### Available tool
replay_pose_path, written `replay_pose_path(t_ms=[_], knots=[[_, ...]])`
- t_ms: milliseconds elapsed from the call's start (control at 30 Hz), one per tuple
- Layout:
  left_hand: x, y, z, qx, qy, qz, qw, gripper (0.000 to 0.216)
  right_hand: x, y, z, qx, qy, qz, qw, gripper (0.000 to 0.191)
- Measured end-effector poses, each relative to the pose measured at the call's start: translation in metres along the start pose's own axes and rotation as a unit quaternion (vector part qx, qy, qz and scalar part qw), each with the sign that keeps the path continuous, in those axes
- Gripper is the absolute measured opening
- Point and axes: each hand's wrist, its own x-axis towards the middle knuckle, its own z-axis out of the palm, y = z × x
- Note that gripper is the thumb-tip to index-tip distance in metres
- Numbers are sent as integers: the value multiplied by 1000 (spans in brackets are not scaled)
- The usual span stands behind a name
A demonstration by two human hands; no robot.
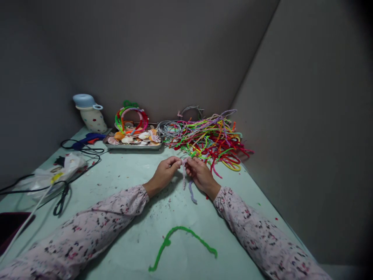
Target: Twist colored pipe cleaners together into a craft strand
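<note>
Both hands meet over the middle of the table, fingers pinched close together. Between them is a pale pink pipe cleaner, one end hanging down from the fingertips. My left hand grips it with thumb and forefinger. My right hand pinches it from the other side, and its curled fingers hide part of it. Beneath the right hand a short lilac pipe cleaner hangs or lies; I cannot tell which. Closer to me, a bent green pipe cleaner lies in an arch on the table.
Behind the hands is a tangled heap of colourful pipe cleaners beside coiled grey wire. A metal tray holds shells and pipe-cleaner rings. To the left are a bottle, black cables and a plastic bag.
</note>
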Motion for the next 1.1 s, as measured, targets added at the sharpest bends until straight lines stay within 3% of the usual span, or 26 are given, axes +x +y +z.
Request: replay_pose_path(t_ms=[1100], knots=[[0,-3,-1,-12,-17,-12,1000,29,0,1,0,-1,2,2,1000,27]])
